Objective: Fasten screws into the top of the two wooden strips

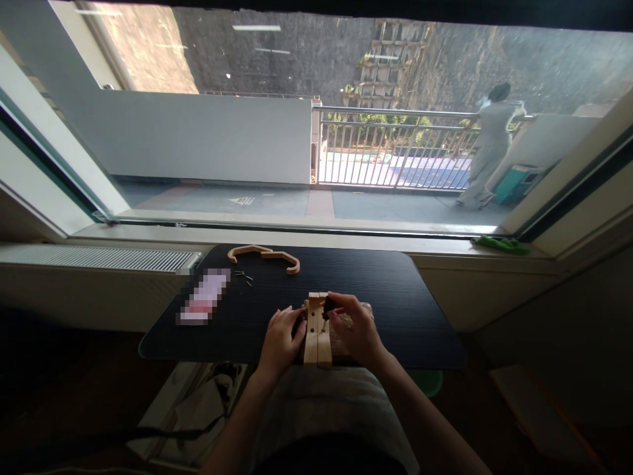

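Note:
Two pale wooden bars [310, 343] lie side by side near the table's front edge, with dark holes along the left one. My left hand [281, 336] presses against their left side, its fingers bent and thumb close to the wood. My right hand [357, 326] is closed around the black handle of a small screwdriver [327, 306]. Its metal shaft points down at the right bar, and the tip appears to meet the wood there. A rough brown block [341, 346] lies under and beside the bars, partly hidden by my right hand.
Curved wooden hooks [284, 257] lie at the back of the black table [386, 284]. Several small screws [242, 274] are near a blurred-out pink item [205, 297]. A green cloth [502, 245] rests on the windowsill. Outside the window, a person [492, 142] leans at a railing.

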`<state>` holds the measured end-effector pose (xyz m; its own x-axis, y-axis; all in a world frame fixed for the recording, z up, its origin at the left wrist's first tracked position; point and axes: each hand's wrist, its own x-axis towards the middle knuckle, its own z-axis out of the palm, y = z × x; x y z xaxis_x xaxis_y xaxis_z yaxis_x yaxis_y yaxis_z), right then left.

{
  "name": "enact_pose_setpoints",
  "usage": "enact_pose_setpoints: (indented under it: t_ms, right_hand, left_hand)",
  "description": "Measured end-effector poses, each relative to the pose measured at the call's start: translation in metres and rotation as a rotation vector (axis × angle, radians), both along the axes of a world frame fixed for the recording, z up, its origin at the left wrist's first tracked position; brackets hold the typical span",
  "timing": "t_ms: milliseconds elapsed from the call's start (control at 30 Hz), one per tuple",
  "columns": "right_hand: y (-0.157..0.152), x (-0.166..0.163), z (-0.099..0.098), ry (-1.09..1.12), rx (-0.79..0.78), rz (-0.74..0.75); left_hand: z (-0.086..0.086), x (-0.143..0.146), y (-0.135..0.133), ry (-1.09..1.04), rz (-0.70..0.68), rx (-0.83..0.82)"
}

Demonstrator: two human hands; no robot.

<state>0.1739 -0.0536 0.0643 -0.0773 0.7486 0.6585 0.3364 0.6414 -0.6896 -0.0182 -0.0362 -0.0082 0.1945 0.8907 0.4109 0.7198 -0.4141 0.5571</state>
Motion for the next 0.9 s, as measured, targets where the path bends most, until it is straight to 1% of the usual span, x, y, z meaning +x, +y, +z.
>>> enact_pose_setpoints:
  t_ms: [133,300,600,900]
  right_hand:
    - [-0.0002,-0.0003,-0.0002,-0.010,-0.006,-0.028]
    - [0.0004,-0.0007,-0.0009,-0.001,0.024,-0.026]
    - [0.0007,-0.0002,-0.0023,-0.008,0.019,-0.019]
    - [0.0006,-0.0014,-0.0004,-0.028,0.033,-0.052]
  left_hand:
    - [-0.0009,-0.0001,0.0003,0.003,-0.001,0.001]
    - [-0.0022,0.0001,0.0009,0.002,0.008,0.006]
    - [0.0014,0.0011,-0.0009,-0.011,0.023,0.004]
    - [0.0021,0.0010,-0.0017,-0.022,0.020,-0.012]
